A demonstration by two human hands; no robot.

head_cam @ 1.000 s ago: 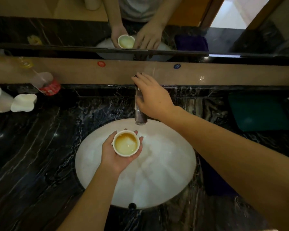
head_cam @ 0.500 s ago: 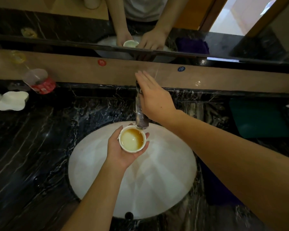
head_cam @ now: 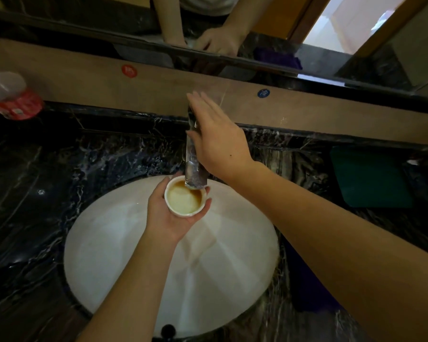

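Bottle (head_cam: 13,99) far left, green cloth (head_cam: 371,176) right. Faucet (head_cam: 194,169) spout overlaps cup (head_cam: 185,199) rim. Left hand (head_cam: 166,218) curls round cup above sink (head_cam: 124,243); right hand (head_cam: 218,137) flat, fingers straight, on faucet.

i count two hands in my view: the left hand (head_cam: 173,218) and the right hand (head_cam: 218,139). there is one cup (head_cam: 185,201) and one faucet (head_cam: 193,170), standing at 12 o'clock of the one white basin (head_cam: 109,255). i see two round stickers on the back ledge: a red sticker (head_cam: 129,70) at 11 o'clock and a blue sticker (head_cam: 263,93) at 1 o'clock. there is one plastic bottle (head_cam: 13,97) at 10 o'clock, one green mat (head_cam: 371,176) at 3 o'clock, and one dark hole (head_cam: 168,330) at 6 o'clock on the basin's rim.
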